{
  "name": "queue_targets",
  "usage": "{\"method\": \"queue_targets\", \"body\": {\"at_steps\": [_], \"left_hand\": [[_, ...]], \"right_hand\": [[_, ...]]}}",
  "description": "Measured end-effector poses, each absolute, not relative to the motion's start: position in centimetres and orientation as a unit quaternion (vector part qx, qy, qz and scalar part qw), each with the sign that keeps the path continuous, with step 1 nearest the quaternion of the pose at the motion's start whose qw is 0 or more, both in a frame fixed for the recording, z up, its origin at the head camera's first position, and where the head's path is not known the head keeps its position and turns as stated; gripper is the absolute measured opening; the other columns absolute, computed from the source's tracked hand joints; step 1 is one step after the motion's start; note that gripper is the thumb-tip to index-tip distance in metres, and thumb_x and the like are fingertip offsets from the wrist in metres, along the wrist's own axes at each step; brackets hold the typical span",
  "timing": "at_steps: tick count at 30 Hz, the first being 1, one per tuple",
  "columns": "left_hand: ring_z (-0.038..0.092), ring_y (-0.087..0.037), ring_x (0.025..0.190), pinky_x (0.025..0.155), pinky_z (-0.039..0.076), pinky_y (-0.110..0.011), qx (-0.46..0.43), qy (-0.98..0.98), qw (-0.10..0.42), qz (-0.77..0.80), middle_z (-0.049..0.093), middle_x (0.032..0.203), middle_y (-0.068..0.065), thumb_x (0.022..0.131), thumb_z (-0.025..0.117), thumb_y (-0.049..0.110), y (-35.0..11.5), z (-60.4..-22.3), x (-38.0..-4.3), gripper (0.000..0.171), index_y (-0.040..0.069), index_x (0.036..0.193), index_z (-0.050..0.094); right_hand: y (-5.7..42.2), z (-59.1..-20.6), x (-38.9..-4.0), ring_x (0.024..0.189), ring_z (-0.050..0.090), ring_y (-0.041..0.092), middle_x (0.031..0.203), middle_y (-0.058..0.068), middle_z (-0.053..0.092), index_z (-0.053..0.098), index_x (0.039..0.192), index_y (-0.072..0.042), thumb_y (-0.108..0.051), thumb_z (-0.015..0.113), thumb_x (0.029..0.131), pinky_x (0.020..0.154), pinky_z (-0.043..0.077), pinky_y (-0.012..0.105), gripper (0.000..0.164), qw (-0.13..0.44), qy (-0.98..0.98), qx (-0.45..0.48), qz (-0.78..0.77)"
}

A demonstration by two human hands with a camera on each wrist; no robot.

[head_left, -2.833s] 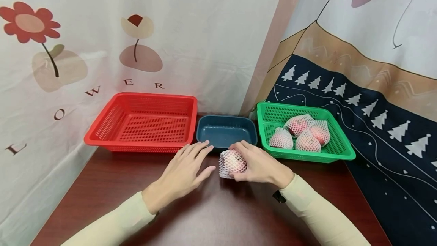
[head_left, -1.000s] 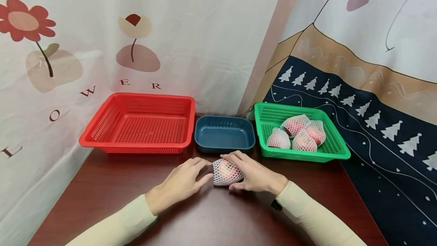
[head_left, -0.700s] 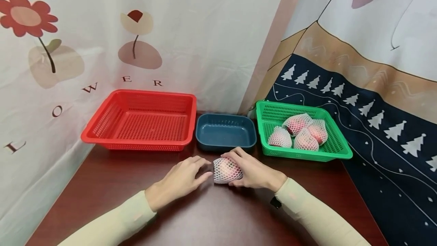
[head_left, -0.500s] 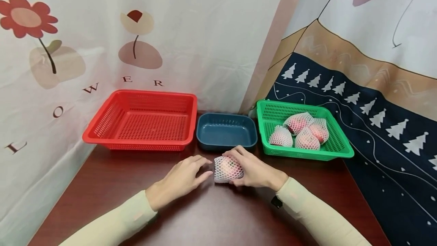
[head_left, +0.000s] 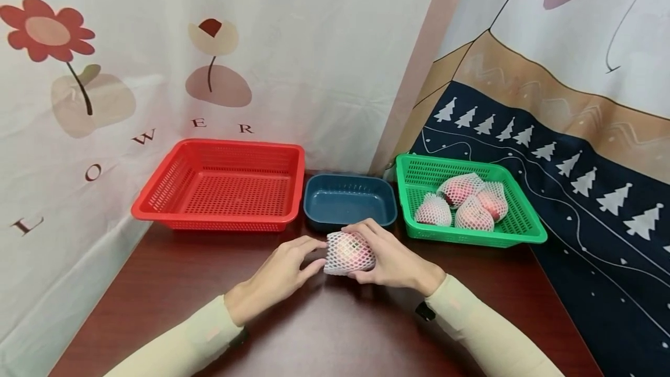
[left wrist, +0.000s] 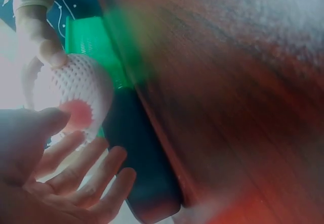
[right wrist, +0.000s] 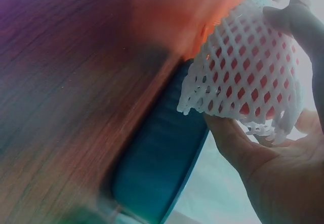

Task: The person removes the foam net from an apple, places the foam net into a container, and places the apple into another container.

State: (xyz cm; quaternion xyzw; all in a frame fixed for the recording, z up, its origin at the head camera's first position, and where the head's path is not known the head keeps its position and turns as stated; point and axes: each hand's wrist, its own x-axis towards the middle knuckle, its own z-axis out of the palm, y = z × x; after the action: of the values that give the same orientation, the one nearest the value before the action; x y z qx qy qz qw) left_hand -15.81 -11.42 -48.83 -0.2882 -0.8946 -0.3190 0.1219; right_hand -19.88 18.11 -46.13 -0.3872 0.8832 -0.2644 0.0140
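Fruit (left wrist: 81,114), round and pinkish-red, sits inside a white foam-mesh net (head_left: 349,253), in front of the dark blue rectangular plastic tray (head_left: 348,207). I locate it over the dark reddish-brown wood-grain table (head_left: 335,330); whether it bears on the surface I cannot tell.

Right hand (head_left: 389,258): fingers and thumb curve round the netted fruit from its right side and grip it, fingers on the far side, thumb on the near side.

Left hand (head_left: 280,275): fingers and thumb are slightly bent and parted, tips at the net's left edge. On the left wrist view I read a gap between thumb and index finger, with red fruit showing beside it; I cannot confirm contact.

Surroundings: a red perforated plastic basket (head_left: 238,191) stands left of the tray. A green perforated plastic basket (head_left: 471,237) stands to its right and contains four netted fruits (head_left: 460,189), grouped together. Behind the containers I see a white printed curtain (head_left: 324,63). Both forearms wear cream sleeves (head_left: 487,324).
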Motion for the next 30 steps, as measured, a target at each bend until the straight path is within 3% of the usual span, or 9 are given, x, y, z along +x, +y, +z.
{"method": "queue_targets", "body": {"at_steps": [10,17,30], "left_hand": [[0.083,-0.021,0.112,0.096,0.072,-0.043,-0.308,-0.852,0.154,-0.395,0.083,0.128,-0.005,0.106,0.087,0.011,-11.3,-48.3,-16.2,0.039,0.012,0.144,0.079],[0.081,-0.021,0.126,0.106,0.071,-0.043,-0.323,-0.838,0.145,-0.415,0.08,0.139,-0.004,0.101,0.092,0.012,-11.0,-47.7,-16.5,0.054,0.016,0.153,0.075],[0.072,-0.023,0.147,0.121,0.063,-0.04,-0.374,-0.82,0.152,-0.406,0.07,0.161,-0.002,0.096,0.097,0.016,-10.6,-47.4,-16.7,0.068,0.02,0.159,0.071]], "right_hand": [[18.2,-46.0,-20.0,0.131,0.064,0.011,0.151,-0.004,0.062,0.054,0.163,-0.025,-0.043,0.097,0.093,0.109,0.067,0.035,0.083,0.008,0.879,-0.38,-0.289],[18.1,-45.8,-19.9,0.132,0.064,0.01,0.152,-0.004,0.063,0.054,0.164,-0.024,-0.044,0.097,0.093,0.111,0.066,0.036,0.085,0.007,0.876,-0.382,-0.295],[18.1,-45.4,-19.7,0.133,0.066,0.009,0.155,-0.004,0.064,0.052,0.165,-0.02,-0.041,0.101,0.091,0.111,0.067,0.034,0.091,0.007,0.87,-0.38,-0.314]]}}
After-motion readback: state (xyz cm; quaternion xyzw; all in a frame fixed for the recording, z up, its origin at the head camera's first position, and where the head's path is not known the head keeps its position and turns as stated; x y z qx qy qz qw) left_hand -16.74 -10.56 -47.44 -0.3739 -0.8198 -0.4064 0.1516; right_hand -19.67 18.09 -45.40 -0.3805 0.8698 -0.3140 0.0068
